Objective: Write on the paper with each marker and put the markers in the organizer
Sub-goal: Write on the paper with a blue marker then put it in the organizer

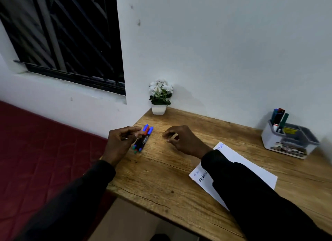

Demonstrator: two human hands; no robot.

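Several markers (pixel 143 138) with blue, red and green ends lie bunched together near the table's left edge. My left hand (pixel 120 142) is right beside them, thumb and curled fingertips pinching one marker in the bunch. My right hand (pixel 181 139) hovers just right of the markers, fingers loosely curled with nothing in them. The white paper (pixel 251 170), with some handwriting at its near-left corner, lies under my right forearm. The grey and white organizer (pixel 285 141) stands at the far right of the table, with several markers upright in its back compartment.
A small white pot of white flowers (pixel 159 98) stands in the table's far left corner against the wall. The wooden table (pixel 161 177) ends at its left edge by a red mattress (pixel 36 150). A barred window is at upper left.
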